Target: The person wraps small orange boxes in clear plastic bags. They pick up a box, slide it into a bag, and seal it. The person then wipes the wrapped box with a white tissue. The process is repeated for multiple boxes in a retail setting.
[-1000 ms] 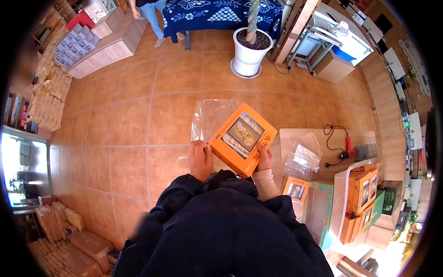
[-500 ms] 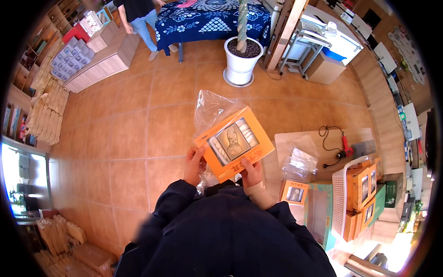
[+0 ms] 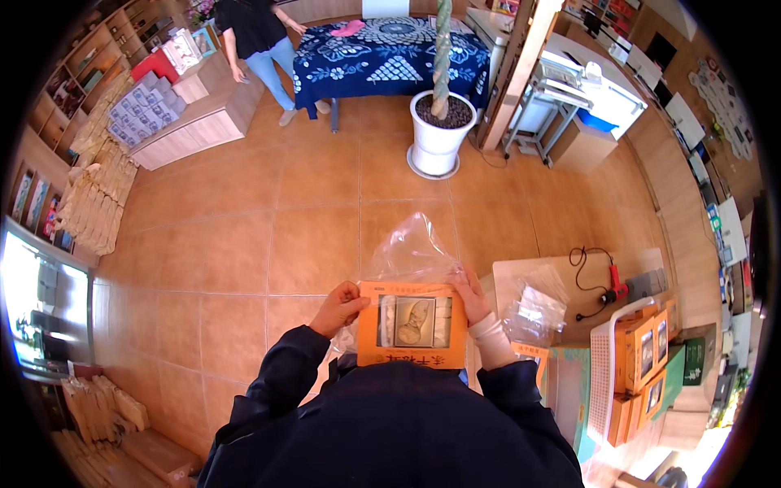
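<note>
Close to my body I hold an orange window box [image 3: 411, 355] between both hands. Behind its window a beige figure lies in a framed middle section with pale wrapped pieces at its sides. My left hand [image 3: 340, 310] pinches the box's upper left edge, thumb on the front. On the opposite side, my right hand [image 3: 473, 298] grips the upper right edge beside a clear plastic bag [image 3: 413, 248]. The bag stands out beyond the box's far edge, its open end loose. How much of the box sits inside the plastic cannot be made out.
At right, a low table [image 3: 521, 276] bears clear bags [image 3: 535, 313], a red heat gun [image 3: 616, 285] with a black cord, and a white basket [image 3: 602, 382] of orange boxes. A potted plant [image 3: 439, 142] and a cloth-covered table [image 3: 390, 69] stand ahead; another person [image 3: 256, 49] is beside that table.
The box has turned from tilted to nearly square and come nearer my body. My right hand has shifted from its near edge to its right side. The bag now points straight ahead.
</note>
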The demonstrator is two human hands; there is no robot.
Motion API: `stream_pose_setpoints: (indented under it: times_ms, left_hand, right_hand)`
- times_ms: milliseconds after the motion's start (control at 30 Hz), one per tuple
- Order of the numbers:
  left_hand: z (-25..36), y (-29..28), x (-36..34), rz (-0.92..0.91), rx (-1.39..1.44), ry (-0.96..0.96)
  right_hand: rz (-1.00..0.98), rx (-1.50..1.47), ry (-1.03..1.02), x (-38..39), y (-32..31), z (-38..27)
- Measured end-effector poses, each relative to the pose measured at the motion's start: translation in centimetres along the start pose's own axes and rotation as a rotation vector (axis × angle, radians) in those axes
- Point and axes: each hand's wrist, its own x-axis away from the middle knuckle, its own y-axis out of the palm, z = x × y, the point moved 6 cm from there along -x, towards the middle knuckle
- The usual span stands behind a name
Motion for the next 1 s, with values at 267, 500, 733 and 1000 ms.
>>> stream_pose_setpoints:
  times_ms: [267,500,733,1000]
  left_hand:
    - [-0.1,0.9,1.6,0.066,0.065,-0.050]
    - [-0.6,1.1,1.6,0.019,0.163,-0.132]
    - [-1.8,0.2,2.2,-0.014,0.113,-0.250]
    - [-2.5,-0.2,4.1,-0.069,0.025,-0.337]
  right_hand:
    - [0.014,-0.306,0.151,1.5,1.2,-0.1]
    - [-0.061,-0.601,0.280,3.9,2.0,0.1]
    - [-0.052,-0.636,0.389,6.4,2.5,2.1]
    - [-0.094,-0.606,0.467,8.4,2.8,1.6]
